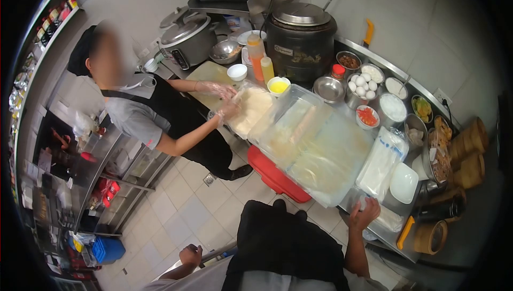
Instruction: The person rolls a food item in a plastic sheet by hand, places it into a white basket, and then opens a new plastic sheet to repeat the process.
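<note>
A single head-worn camera looks steeply down and forward over the wearer's black apron (283,243) at the worktop (374,227), close below. Its wide fisheye bends the edges, so anything beyond the soup kettle (301,37) probably reads smaller than it is.

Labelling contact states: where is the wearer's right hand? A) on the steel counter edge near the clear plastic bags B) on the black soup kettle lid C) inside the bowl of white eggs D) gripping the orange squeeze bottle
A: the right hand rests on the edge of the stainless steel counter, just below the stack of clear plastic bags; the left hand hangs apart at the person's side.
</note>
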A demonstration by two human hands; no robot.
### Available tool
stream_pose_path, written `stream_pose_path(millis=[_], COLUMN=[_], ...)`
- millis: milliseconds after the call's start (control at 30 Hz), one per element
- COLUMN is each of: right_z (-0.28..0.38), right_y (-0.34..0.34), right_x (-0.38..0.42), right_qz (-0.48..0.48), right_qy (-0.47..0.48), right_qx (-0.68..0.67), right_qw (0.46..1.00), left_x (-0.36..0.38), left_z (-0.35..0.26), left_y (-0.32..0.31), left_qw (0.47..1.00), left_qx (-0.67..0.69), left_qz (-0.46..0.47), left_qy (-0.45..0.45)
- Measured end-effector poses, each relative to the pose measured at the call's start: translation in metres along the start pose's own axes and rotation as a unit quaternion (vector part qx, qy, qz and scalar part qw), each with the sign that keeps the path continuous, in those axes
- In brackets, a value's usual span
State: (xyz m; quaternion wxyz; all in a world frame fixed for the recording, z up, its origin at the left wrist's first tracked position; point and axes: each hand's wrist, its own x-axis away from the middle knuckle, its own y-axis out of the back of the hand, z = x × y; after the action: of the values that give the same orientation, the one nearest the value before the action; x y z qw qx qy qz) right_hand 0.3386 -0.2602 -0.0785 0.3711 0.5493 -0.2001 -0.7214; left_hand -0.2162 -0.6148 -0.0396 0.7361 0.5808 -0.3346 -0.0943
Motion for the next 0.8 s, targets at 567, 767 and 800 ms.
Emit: stream_pose_path(millis=[567,767,800], right_z=[0.001,-0.002,-0.003], right_y=[0.002,-0.001,-0.001], right_x=[0.0,0.002,0.003], right_qz=[0.021,0.025,0.027], right_qy=[-0.043,-0.049,-0.049], right_qx=[-0.004,-0.007,-0.005], right_qw=[0.999,0.998,0.998], left_x=[-0.004,-0.002,-0.002], left_z=[0.005,0.003,0.002], left_y=[-0.013,-0.012,-0.011], left_qw=[0.999,0.999,0.999], left_qx=[0.017,0.004,0.004], left_qz=[-0.03,-0.036,-0.04], left_qy=[0.008,0.001,-0.001])
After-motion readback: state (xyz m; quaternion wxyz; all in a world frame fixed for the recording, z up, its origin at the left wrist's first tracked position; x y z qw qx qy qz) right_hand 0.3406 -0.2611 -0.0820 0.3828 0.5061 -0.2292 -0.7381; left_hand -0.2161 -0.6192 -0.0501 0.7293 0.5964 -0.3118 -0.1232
